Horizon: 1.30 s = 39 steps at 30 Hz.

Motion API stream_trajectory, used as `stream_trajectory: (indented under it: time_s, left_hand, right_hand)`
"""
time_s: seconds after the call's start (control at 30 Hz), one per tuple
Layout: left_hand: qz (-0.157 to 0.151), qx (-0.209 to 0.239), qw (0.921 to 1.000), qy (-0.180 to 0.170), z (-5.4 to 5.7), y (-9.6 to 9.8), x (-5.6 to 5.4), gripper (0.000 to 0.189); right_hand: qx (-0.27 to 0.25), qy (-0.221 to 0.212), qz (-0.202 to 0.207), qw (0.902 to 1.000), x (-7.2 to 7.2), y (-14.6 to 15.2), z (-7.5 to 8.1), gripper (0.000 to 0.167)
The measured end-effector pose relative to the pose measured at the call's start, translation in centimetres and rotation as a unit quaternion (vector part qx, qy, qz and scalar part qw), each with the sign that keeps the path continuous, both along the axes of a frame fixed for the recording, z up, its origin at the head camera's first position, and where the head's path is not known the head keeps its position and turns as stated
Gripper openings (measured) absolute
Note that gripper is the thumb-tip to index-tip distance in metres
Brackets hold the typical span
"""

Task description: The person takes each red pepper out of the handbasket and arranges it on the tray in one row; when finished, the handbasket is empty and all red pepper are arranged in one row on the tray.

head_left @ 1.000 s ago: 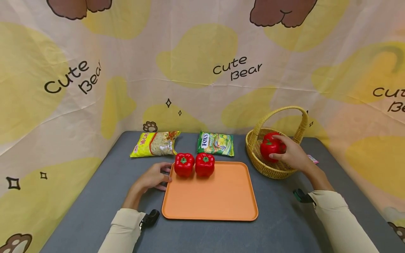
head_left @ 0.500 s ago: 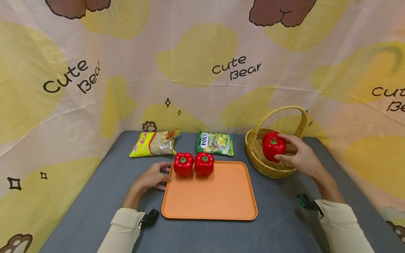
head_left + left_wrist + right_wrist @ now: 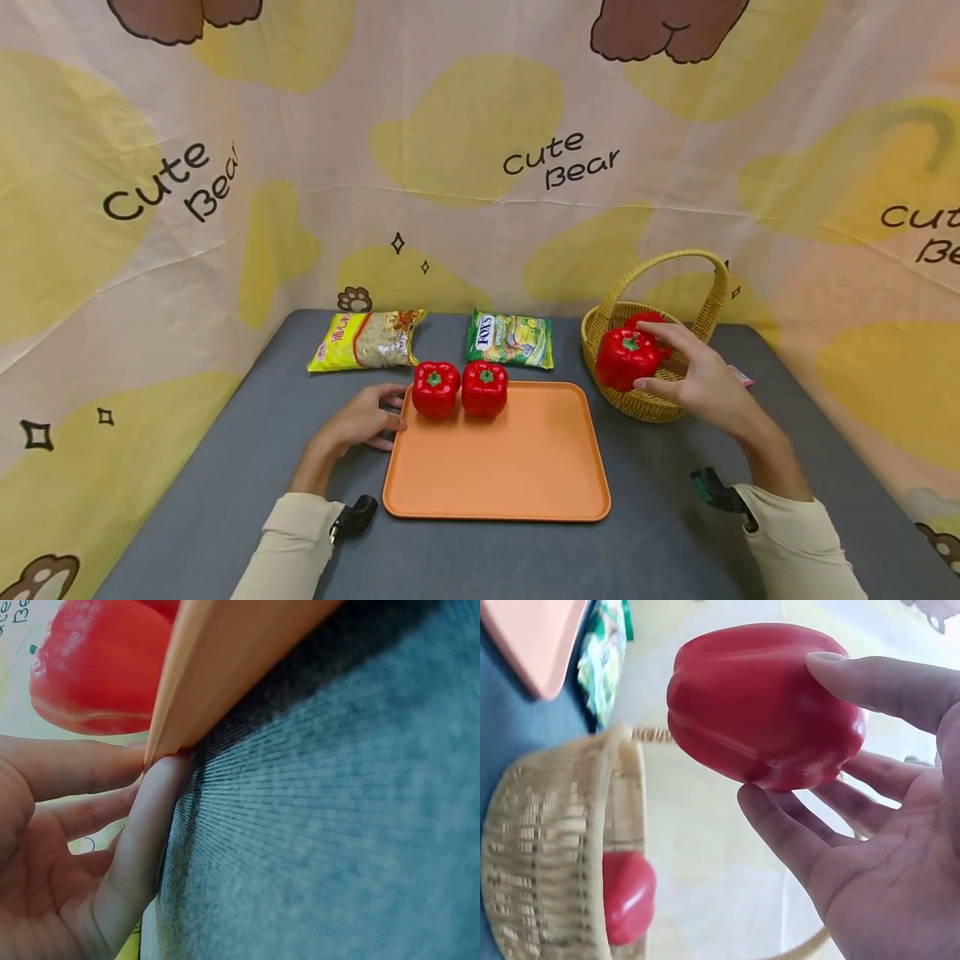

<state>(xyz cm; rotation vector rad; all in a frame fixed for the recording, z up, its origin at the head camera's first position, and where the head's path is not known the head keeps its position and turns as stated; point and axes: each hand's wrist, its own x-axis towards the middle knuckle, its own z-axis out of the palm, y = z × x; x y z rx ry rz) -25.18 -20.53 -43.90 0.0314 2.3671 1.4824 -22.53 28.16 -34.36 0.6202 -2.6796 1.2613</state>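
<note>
Grey table (image 3: 480, 558), red pepper (image 3: 624, 362) gripped in right hand (image 3: 708, 383), seemingly above basket (image 3: 639, 407), left hand (image 3: 362, 418) pinching tray (image 3: 517, 467) by its edge

Reaches in from the lower left of the head view with the left arm (image 3: 288, 537), pinching left of centre with the left hand (image 3: 358, 421). Extends the right arm (image 3: 798, 542) from the lower right, gripping with the right hand (image 3: 708, 383), thumb (image 3: 885, 686) above curved fingers (image 3: 787, 829) in the right wrist view.
</note>
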Motion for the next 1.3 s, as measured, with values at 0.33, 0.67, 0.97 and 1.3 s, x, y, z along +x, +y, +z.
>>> stream_trajectory:
  time_s: [0.33,0.67,0.97,1.3]
  left_hand:
    - [-0.006,0.005,1.0000,0.004,0.2,0.0,0.1,0.069]
    - [-0.008,0.003,1.0000,0.005,0.3,0.0,0.3,0.069]
    - [-0.004,0.004,1.0000,0.003,0.0,-0.1,0.0,0.066]
    - [0.001,0.005,1.0000,0.003,0.1,0.0,0.1,0.067]
  right_hand:
    - [-0.009,-0.006,0.038,0.9992,-0.6,-3.1,-1.5,0.076]
    - [-0.028,-0.053,0.049,0.9970,-1.8,-5.8,-3.3,0.079]
    - [-0.024,-0.061,0.066,0.9957,-2.5,-7.7,-4.4,0.075]
    - [-0.017,-0.060,0.072,0.9954,-2.9,-9.0,-6.1,0.076]
